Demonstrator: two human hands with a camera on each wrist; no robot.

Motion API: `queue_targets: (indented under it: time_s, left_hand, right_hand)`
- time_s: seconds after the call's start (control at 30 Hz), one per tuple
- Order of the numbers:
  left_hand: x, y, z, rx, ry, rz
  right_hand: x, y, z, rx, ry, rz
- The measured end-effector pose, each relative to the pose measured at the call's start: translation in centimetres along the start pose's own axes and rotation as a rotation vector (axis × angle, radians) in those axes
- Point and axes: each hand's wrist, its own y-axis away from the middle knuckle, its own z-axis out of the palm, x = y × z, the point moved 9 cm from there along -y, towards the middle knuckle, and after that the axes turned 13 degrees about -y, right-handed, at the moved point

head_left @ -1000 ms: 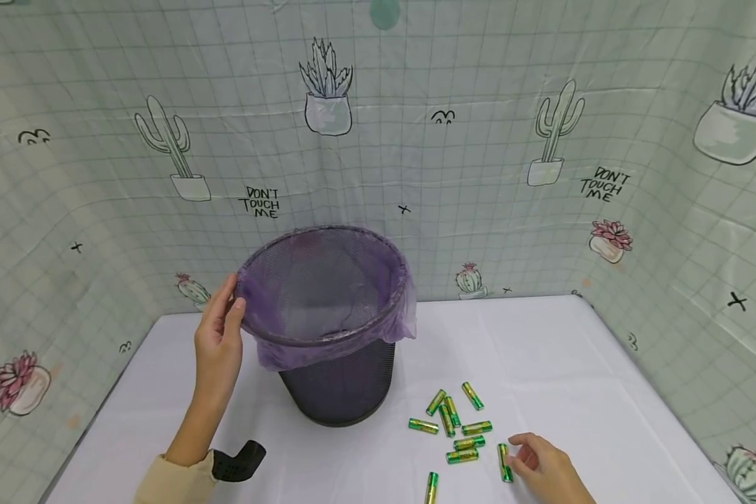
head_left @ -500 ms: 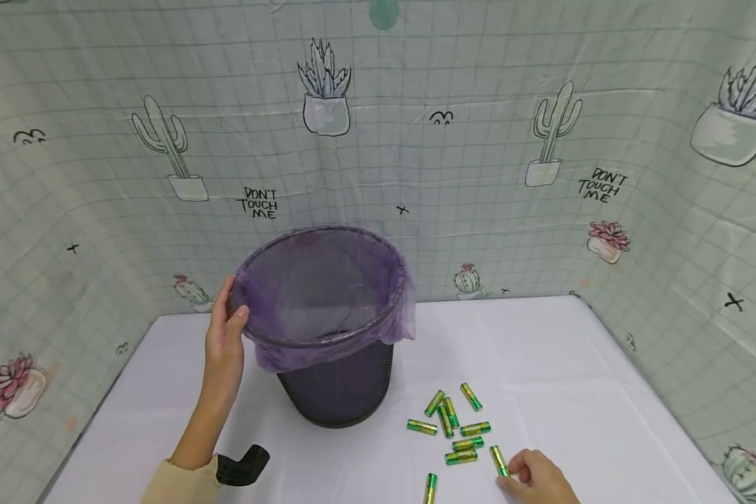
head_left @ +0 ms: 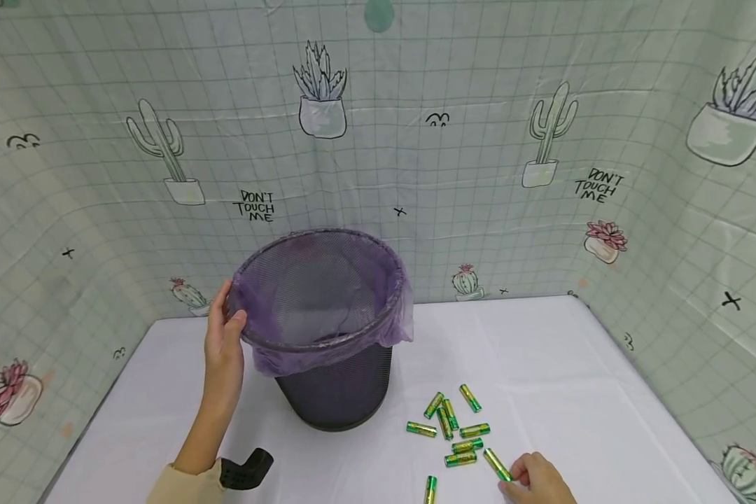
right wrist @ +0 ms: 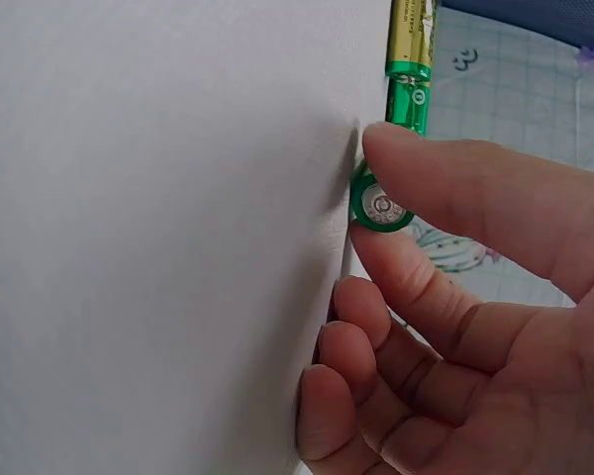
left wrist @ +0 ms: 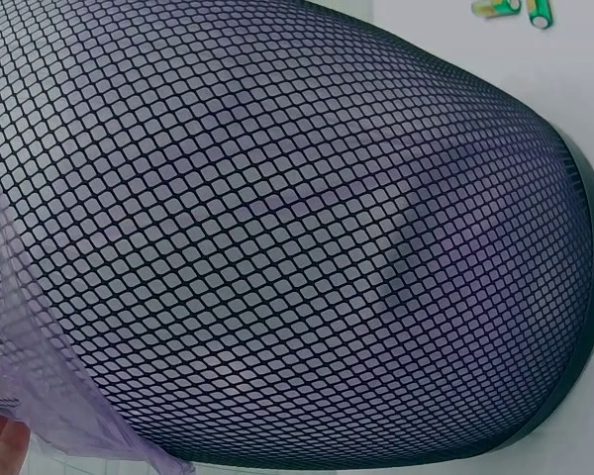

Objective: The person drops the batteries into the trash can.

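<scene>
A black mesh wastebasket [head_left: 337, 399] with a thin purple bin liner [head_left: 327, 358] folded over its rim stands left of the middle of the table. My left hand [head_left: 225, 353] grips the rim at its left side, thumb at the front and fingers behind; the left wrist view is filled with the mesh wall [left wrist: 277, 247]. At the lower right, my right hand [head_left: 537, 481] pinches a green and gold battery [head_left: 496, 463] between thumb and index finger, low at the white tabletop. In the right wrist view the battery's flat end [right wrist: 384, 206] shows between them, the other fingers curled below.
Several like batteries [head_left: 444, 423] lie loosely grouped between the wastebasket and my right hand, with a single battery [head_left: 430, 490] nearer the front edge. A black strap-like piece [head_left: 247, 470] juts from the left sleeve. Cloth [head_left: 378, 161] printed with cacti surrounds the white table [head_left: 542, 364].
My right hand has closed thumb and finger on the battery, which has shifted left and turned from nearly upright in view to slanting. My left hand has settled further round the rim.
</scene>
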Motion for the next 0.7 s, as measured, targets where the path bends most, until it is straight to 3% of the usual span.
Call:
queue_targets:
  time_s: [0.37, 0.7]
  left_hand:
    - [0.1, 0.0, 0.0, 0.013, 0.038, 0.003]
    - [0.1, 0.0, 0.1, 0.009, 0.052, 0.009]
  right_hand:
    - [0.7, 0.1, -0.2, 0.042, -0.091, 0.061]
    - [-1.3, 1.3, -1.9, 0.129, -0.166, -0.023]
